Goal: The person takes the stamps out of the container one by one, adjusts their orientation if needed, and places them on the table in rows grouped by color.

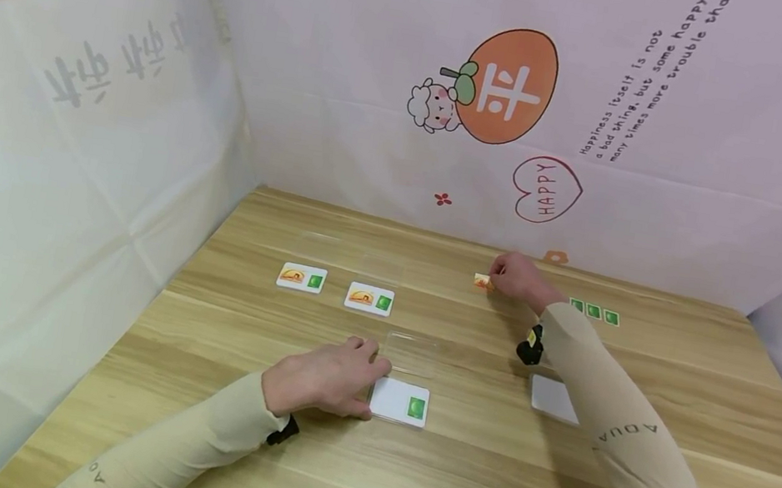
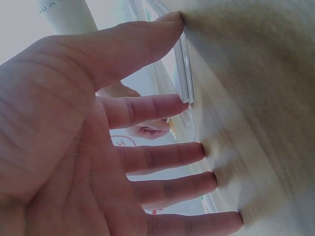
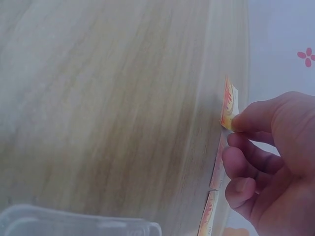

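In the head view my left hand point(image 1: 333, 375) rests at the left edge of a white card point(image 1: 389, 398) that bears one green sticker point(image 1: 416, 408). The card lies in a clear plastic case; the left wrist view shows straight, spread fingers, the thumb point(image 2: 133, 49) and index fingertip right at the case's edge point(image 2: 185, 73). At the table's back, my right hand point(image 1: 518, 278) pinches an orange-and-yellow sticker point(image 3: 229, 105) between thumb and index finger, tilted up from the table. More orange stickers point(image 3: 208, 214) lie in line beneath that hand.
Two cards point(image 1: 301, 278) with orange and green stickers lie at the left, clear lids point(image 1: 381, 269) behind them. Another clear lid point(image 1: 410, 354) lies behind the nearer card. Several green stickers point(image 1: 593, 311) and a white card stack point(image 1: 553, 398) are at the right. Printed cloth point(image 1: 351, 103) hangs behind.
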`<action>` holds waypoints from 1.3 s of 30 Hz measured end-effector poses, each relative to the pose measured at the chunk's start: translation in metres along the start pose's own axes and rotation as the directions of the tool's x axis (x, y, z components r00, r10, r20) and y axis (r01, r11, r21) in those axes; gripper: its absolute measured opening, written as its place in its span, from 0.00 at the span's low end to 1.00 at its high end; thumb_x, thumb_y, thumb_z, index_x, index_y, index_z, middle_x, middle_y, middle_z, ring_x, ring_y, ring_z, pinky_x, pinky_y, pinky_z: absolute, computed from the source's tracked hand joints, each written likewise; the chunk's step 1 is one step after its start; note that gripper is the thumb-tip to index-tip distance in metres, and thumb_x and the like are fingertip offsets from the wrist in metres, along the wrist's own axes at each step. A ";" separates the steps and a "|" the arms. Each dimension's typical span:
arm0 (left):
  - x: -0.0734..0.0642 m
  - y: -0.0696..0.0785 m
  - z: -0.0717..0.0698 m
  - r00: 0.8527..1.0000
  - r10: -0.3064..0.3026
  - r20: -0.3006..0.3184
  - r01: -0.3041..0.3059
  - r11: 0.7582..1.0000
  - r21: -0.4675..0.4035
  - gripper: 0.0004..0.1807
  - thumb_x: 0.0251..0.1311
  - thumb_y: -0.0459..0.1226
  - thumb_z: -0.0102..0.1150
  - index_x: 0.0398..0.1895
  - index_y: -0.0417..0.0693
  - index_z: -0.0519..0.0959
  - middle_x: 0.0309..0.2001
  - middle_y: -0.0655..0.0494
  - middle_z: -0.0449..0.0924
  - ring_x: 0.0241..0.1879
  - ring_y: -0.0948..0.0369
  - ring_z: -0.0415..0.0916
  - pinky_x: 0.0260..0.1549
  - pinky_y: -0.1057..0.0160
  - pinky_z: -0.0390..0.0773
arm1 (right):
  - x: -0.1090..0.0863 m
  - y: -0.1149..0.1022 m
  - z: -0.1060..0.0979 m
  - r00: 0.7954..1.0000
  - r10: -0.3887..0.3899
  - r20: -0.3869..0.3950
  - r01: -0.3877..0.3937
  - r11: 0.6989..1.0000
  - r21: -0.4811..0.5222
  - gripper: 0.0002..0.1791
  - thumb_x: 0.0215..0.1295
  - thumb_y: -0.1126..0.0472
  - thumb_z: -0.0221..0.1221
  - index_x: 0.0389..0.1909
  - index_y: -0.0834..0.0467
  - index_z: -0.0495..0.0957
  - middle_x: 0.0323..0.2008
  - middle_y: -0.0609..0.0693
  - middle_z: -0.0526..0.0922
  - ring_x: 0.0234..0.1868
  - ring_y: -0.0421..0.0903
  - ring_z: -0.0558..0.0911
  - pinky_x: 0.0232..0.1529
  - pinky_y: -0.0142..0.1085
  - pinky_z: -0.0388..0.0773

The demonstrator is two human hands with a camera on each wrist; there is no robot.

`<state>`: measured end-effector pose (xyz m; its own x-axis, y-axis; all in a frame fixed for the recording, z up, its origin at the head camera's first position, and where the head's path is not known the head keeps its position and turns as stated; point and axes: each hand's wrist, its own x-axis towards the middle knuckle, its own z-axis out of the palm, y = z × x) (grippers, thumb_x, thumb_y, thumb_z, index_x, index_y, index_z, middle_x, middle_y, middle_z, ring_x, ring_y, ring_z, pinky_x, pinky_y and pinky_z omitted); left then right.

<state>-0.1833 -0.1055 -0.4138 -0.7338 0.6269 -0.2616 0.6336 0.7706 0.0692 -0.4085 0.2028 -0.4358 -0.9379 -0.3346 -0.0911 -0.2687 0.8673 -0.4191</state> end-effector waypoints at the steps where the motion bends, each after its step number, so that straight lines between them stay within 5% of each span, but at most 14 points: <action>1: 0.000 0.000 0.000 1.000 0.000 0.000 0.000 1.000 -0.001 0.31 0.59 0.55 0.64 0.61 0.53 0.71 0.55 0.51 0.73 0.49 0.57 0.72 0.44 0.61 0.78 | 0.000 0.001 0.000 1.000 0.001 -0.004 -0.001 1.000 -0.008 0.10 0.63 0.67 0.53 0.37 0.66 0.82 0.34 0.58 0.81 0.34 0.49 0.75 0.34 0.37 0.72; 19: 0.003 0.001 0.000 1.000 -0.005 0.018 0.005 1.000 0.000 0.31 0.59 0.56 0.63 0.61 0.54 0.71 0.55 0.51 0.73 0.52 0.56 0.72 0.45 0.60 0.79 | 0.002 -0.001 0.000 0.998 0.057 0.016 -0.057 0.998 -0.036 0.10 0.66 0.64 0.53 0.40 0.64 0.80 0.37 0.58 0.82 0.33 0.48 0.75 0.33 0.36 0.71; 39: 0.001 -0.001 0.001 1.000 0.003 0.001 -0.003 1.000 -0.008 0.30 0.59 0.55 0.65 0.60 0.53 0.71 0.54 0.51 0.73 0.49 0.57 0.72 0.44 0.61 0.78 | -0.007 -0.007 0.002 0.998 -0.012 -0.058 0.007 0.996 -0.088 0.10 0.66 0.63 0.50 0.39 0.63 0.78 0.40 0.60 0.83 0.38 0.52 0.78 0.40 0.44 0.76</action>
<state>-0.1844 -0.1052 -0.4151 -0.7314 0.6294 -0.2627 0.6342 0.7693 0.0774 -0.3998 0.1982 -0.4336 -0.9459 -0.3228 -0.0331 -0.2933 0.8941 -0.3384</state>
